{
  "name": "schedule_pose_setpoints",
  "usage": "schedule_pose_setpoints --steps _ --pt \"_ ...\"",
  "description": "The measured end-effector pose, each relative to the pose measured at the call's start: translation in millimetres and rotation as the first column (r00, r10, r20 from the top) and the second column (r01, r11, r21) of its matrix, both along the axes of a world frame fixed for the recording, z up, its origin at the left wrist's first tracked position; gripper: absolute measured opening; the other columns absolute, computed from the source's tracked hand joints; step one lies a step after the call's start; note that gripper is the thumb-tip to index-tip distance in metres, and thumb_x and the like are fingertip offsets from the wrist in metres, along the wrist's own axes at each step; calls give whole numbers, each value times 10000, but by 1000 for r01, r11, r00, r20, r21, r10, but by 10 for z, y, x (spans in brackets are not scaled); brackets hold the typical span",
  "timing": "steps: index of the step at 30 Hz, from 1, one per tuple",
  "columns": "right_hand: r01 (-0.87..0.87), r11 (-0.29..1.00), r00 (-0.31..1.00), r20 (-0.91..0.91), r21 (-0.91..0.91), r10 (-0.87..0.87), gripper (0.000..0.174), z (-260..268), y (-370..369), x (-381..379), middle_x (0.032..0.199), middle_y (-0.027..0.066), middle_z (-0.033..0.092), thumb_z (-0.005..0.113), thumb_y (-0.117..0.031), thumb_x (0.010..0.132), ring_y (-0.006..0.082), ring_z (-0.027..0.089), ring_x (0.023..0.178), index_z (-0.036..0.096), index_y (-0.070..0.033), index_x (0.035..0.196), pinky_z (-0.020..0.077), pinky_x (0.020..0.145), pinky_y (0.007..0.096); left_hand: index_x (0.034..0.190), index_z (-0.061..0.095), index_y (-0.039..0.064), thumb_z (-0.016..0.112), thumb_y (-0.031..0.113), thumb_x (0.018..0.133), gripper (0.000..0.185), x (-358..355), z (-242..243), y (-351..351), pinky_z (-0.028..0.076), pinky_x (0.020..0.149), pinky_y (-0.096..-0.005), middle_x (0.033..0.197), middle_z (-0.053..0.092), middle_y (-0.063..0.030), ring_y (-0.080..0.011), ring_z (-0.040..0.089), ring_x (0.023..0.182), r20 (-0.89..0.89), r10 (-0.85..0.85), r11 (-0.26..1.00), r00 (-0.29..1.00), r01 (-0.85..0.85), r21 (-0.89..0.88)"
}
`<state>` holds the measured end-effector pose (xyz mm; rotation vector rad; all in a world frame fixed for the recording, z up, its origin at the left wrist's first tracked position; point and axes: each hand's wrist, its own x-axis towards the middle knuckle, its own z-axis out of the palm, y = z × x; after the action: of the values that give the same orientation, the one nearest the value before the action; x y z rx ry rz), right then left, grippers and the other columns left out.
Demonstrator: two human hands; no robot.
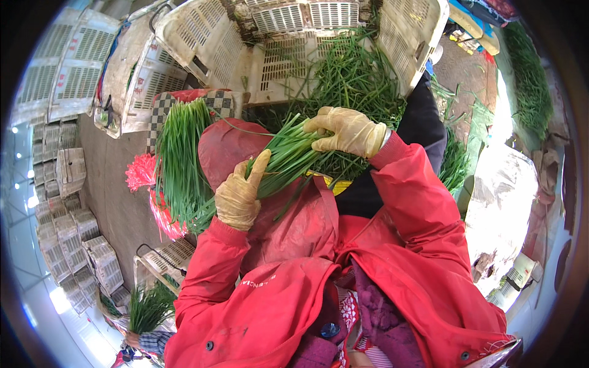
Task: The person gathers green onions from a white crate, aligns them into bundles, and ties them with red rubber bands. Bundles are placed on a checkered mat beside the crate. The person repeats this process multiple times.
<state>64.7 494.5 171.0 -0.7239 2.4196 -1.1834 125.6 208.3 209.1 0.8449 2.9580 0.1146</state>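
Note:
A bunch of long green leafy stalks, like garlic chives, lies across my lap between my hands. My left hand, in a yellowish glove, is closed round its leafy lower part with the thumb raised. My right hand, gloved alike, grips the stalk ends at the other side. Left of my lap, a thick, even bundle of the same greens rests on a checkered cloth. Beside that bundle are red-pink strips. Ahead, loose greens fill the right side of a tipped pale plastic crate.
More pale crates stand at the left, with stacks further off. At lower left, another person's hand holds greens. Greens lie at the far right, near a white plastic-covered thing.

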Motion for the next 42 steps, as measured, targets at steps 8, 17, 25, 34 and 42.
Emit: schedule_pose_setpoints --steps 8,17,25,34,42 --pt "127 946 977 -127 -297 -171 148 -96 -104 15 886 80 618 658 -165 840 260 618 850 695 -71 949 498 731 345 1440 371 257 678 -27 596 941 -44 5 5 529 644 -408 1132 603 -126 -323 645 812 51 40 993 998 -45 112" --pt "467 584 857 179 -664 -482 141 -131 78 -143 845 31 630 656 -177 899 149 568 801 678 -49 952 474 718 294 1445 366 253 681 -22 592 950 -52 4 -27 522 678 -401 1085 607 -103 -324 643 850 83 93 977 992 -107 187" --pt "547 822 823 79 158 -563 752 -370 821 -36 1364 183 513 706 -456 823 269 540 1206 435 -62 1403 439 970 356 1456 354 228 635 -72 549 996 -138 18 -84 525 797 -363 1163 600 -75 -306 633 979 184 89 895 979 -160 417" --pt "499 818 855 319 -287 -410 1046 -230 -124 293 1356 287 444 766 -425 754 390 471 1246 159 40 1468 361 1053 357 1441 369 84 553 -153 553 938 -116 54 -10 411 1038 -297 1408 494 -95 -223 509 1268 303 114 860 946 -246 446" --pt "512 855 845 -227 82 -484 676 -284 -260 153 1087 187 538 652 -187 820 335 619 879 328 -103 1408 512 720 403 1452 367 208 596 -86 575 953 -152 10 -8 529 755 -371 1149 608 -89 -317 640 960 155 148 895 977 -199 399"
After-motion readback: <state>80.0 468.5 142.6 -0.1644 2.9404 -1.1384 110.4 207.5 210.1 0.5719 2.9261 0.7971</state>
